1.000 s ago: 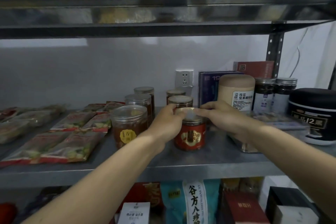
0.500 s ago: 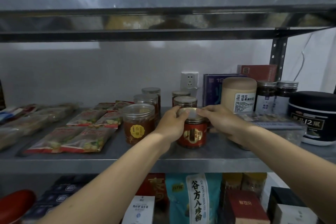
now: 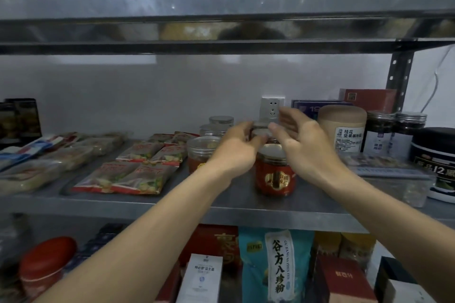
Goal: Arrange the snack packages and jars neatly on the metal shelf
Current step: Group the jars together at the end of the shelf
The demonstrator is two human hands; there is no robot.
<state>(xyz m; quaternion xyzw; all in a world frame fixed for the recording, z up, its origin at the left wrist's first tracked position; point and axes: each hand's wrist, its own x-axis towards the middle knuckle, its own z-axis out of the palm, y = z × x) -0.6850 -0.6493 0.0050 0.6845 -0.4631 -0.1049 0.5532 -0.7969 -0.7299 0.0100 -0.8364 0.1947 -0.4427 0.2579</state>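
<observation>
1. While the red-labelled clear plastic jar (image 3: 275,177) stands upright near the grey metal shelf (image 3: 221,206) front, the jar rows behind look unfinished.
2. At a small silver-lidded jar (image 3: 259,128) curls the left hand (image 3: 236,152); grip uncertain.
3. Over it, the right hand (image 3: 302,150): grip open.
4. Flat red-edged snack packets (image 3: 138,179) already lie ranked.

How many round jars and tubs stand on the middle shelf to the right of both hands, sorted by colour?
Beige canister: 1
Dark jars with silver lids: 2
Black tub: 1
Total: 4
</observation>
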